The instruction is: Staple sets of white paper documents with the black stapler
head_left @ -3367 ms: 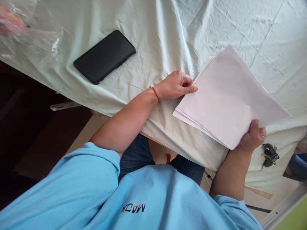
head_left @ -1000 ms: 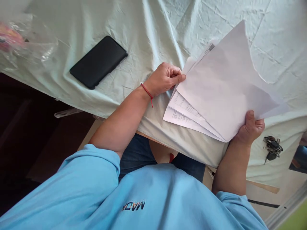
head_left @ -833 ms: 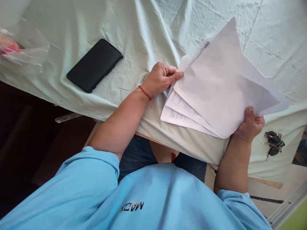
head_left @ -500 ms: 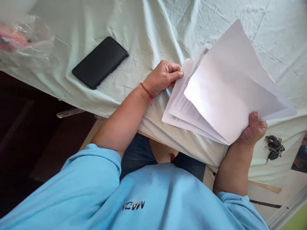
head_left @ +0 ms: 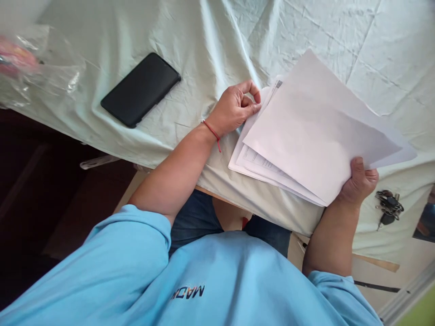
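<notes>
A stack of white paper sheets (head_left: 306, 131) lies tilted near the table's front edge, its top sheet blank and a little bowed. Lines of print show on the sheets beneath, along the left and lower edges. My right hand (head_left: 360, 183) grips the stack at its lower right corner, thumb on top and the other fingers mostly under the paper. At the left edge, my left hand (head_left: 238, 106) has its thumb and curled index finger close together in a pinch at the paper's rim. Its other fingers are folded in and partly hidden.
A black phone (head_left: 141, 90) lies face up on the pale green cloth (head_left: 190, 40) to the left. Farther left is a clear plastic bag (head_left: 57, 68) with something pink inside. A bunch of keys (head_left: 389, 207) rests right of my right hand, near a dark picture (head_left: 426, 222).
The raised top sheet has come down and left over the printed pages, covering more of them. My left index finger has lifted and curled. My right hand keeps its grip.
</notes>
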`<state>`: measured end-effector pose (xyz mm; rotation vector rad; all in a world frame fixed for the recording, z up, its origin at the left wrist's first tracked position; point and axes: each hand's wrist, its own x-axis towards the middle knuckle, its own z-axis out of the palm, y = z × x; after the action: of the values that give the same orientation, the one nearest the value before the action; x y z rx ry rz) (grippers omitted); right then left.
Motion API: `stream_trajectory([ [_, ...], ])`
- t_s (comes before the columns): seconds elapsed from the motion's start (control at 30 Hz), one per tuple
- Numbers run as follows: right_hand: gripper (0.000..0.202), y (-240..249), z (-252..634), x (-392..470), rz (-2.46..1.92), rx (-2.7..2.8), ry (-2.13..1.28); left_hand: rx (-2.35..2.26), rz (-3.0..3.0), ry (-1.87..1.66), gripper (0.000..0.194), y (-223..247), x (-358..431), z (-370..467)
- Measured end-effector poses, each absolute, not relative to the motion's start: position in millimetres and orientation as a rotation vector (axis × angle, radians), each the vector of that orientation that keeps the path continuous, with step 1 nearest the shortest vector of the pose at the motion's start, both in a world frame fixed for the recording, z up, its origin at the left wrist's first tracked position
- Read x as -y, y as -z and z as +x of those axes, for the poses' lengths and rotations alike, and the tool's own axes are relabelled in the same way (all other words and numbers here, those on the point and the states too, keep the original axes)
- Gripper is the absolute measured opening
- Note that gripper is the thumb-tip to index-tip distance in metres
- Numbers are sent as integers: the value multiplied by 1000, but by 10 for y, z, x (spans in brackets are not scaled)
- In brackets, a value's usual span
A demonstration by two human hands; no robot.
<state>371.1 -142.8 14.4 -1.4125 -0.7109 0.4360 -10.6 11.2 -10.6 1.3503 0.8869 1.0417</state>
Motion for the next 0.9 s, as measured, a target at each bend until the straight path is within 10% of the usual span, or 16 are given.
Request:
stream_trajectory([
  [0.9, 49, -161, 3622, 1409, -1449, 693, -431, -915, 1386, -1033, 54, -2, -60, -178],
])
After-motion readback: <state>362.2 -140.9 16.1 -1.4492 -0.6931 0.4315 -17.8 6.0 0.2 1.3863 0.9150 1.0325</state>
